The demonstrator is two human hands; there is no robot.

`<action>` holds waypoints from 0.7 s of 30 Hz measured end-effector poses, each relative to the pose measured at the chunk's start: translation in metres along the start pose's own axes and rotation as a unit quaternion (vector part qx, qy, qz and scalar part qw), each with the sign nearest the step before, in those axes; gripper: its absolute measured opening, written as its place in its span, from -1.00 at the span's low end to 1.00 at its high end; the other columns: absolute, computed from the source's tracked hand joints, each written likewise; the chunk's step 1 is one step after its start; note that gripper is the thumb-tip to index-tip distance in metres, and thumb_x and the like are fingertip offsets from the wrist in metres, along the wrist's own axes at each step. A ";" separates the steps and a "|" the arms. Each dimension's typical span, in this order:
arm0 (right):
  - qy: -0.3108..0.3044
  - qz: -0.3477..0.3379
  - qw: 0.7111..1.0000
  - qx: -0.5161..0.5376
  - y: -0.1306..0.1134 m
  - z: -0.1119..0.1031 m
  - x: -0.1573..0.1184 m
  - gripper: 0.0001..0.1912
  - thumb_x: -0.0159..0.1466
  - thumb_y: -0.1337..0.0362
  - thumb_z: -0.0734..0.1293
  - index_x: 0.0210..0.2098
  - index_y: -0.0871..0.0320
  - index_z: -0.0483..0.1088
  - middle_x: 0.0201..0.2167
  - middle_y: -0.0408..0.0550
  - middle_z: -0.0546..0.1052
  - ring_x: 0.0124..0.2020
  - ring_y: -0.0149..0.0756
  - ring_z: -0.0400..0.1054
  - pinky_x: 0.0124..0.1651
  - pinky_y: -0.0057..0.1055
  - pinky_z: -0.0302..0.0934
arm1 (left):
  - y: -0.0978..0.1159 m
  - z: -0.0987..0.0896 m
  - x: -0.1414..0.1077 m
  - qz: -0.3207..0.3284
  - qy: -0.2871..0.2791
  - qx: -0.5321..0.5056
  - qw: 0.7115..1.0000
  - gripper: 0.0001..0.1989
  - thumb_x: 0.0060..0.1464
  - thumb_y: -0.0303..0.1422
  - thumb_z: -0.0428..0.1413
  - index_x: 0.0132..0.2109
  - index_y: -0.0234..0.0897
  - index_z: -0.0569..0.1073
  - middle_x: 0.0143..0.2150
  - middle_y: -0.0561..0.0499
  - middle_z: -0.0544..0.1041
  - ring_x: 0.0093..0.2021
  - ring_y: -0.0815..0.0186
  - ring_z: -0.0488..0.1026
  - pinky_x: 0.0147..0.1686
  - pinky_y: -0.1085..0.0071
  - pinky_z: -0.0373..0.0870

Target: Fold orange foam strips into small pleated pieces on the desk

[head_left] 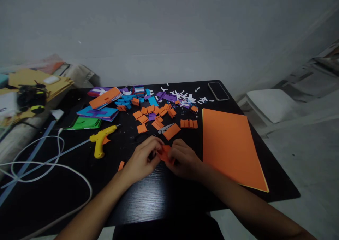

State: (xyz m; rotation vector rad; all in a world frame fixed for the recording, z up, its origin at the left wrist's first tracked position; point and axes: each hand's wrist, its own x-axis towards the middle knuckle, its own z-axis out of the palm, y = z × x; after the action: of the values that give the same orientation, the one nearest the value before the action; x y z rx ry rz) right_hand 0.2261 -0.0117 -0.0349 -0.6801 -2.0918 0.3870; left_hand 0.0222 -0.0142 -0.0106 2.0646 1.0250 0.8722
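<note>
Between my two hands is a small piece of orange paper (165, 153), held just above the black table near its front middle. My left hand (144, 158) pinches its left side with thumb and fingers. On the other side, the curled fingers of my right hand (184, 159) grip it and hide part of it. Just beyond my hands lie scissors (165, 128), partly covered by a flat orange paper piece (172, 131). Several folded orange pieces (143, 119) are scattered behind them. A pleated orange strip (189, 123) rests to the right.
A yellow glue gun (101, 139) lies left of my hands, near a looping white cable (87, 183). Large orange sheets (230, 146) are stacked at right, below a phone (218, 91). White and purple scraps (182, 97) lie at the back, with folded coloured paper (106, 98) beside them.
</note>
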 end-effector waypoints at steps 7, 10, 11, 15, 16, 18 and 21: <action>0.007 -0.035 0.999 -0.023 -0.008 -0.004 0.002 -0.78 0.30 0.49 0.32 -0.36 0.05 0.28 -0.47 -0.12 0.44 -0.38 -0.26 0.30 -0.26 -0.30 0.27 | 0.001 -0.001 0.000 0.003 0.002 0.008 1.000 -0.80 0.11 -0.64 0.07 -0.23 -0.22 0.37 -0.04 -0.08 0.51 -0.07 0.22 0.51 -0.12 0.30 0.46; 0.012 -0.045 0.999 -0.024 -0.009 -0.005 0.001 -0.79 0.30 0.50 0.32 -0.32 0.05 0.31 -0.44 -0.10 0.49 -0.34 -0.23 0.34 -0.24 -0.27 0.30 | 0.002 -0.001 0.000 0.001 -0.003 0.015 1.000 -0.81 0.13 -0.63 0.06 -0.23 -0.22 0.37 -0.04 -0.08 0.51 -0.06 0.22 0.51 -0.10 0.30 0.46; 0.010 -0.046 0.999 -0.022 -0.010 -0.005 0.000 -0.80 0.30 0.49 0.32 -0.31 0.05 0.32 -0.42 -0.09 0.50 -0.33 -0.23 0.36 -0.23 -0.26 0.31 | 0.003 -0.002 0.000 0.001 -0.004 0.018 1.000 -0.81 0.13 -0.63 0.06 -0.23 -0.22 0.37 -0.04 -0.09 0.51 -0.06 0.22 0.51 -0.10 0.30 0.46; -0.005 -0.044 0.999 -0.013 -0.010 -0.005 -0.002 -0.84 0.30 0.46 0.33 -0.28 0.04 0.37 -0.38 -0.09 0.53 -0.31 -0.23 0.40 -0.19 -0.22 0.32 | 0.003 -0.002 0.001 0.016 0.009 0.026 0.999 -0.82 0.14 -0.61 0.06 -0.22 -0.22 0.39 -0.09 -0.08 0.52 -0.08 0.23 0.51 -0.10 0.32 0.45; -0.006 -0.045 0.999 -0.012 -0.010 -0.005 -0.003 -0.84 0.29 0.46 0.34 -0.27 0.04 0.38 -0.37 -0.09 0.54 -0.31 -0.23 0.41 -0.19 -0.22 0.32 | 0.003 -0.002 0.001 0.020 0.014 0.027 0.999 -0.82 0.15 -0.61 0.06 -0.22 -0.22 0.39 -0.11 -0.07 0.53 -0.09 0.24 0.52 -0.11 0.32 0.45; -0.002 -0.047 0.999 -0.014 -0.010 -0.005 -0.003 -0.85 0.29 0.45 0.34 -0.26 0.04 0.39 -0.36 -0.08 0.55 -0.31 -0.23 0.41 -0.19 -0.21 0.32 | 0.003 -0.002 0.001 0.029 0.020 0.028 0.999 -0.83 0.17 -0.59 0.07 -0.19 -0.22 0.40 -0.11 -0.07 0.54 -0.09 0.23 0.52 -0.11 0.32 0.45; 0.001 -0.051 0.998 -0.025 -0.011 -0.005 -0.002 -0.85 0.29 0.44 0.35 -0.25 0.04 0.38 -0.33 -0.07 0.58 -0.30 -0.22 0.42 -0.20 -0.20 0.33 | 0.001 -0.002 0.000 0.046 0.017 0.021 0.999 -0.78 0.14 -0.60 0.10 -0.13 -0.21 0.42 -0.05 -0.10 0.54 -0.05 0.22 0.52 -0.07 0.29 0.46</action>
State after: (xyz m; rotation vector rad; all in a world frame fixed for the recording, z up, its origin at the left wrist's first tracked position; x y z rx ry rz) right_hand 0.2277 -0.0218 -0.0273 -0.5991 -2.1307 0.2779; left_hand 0.0207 -0.0139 -0.0089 2.1531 0.9813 0.9419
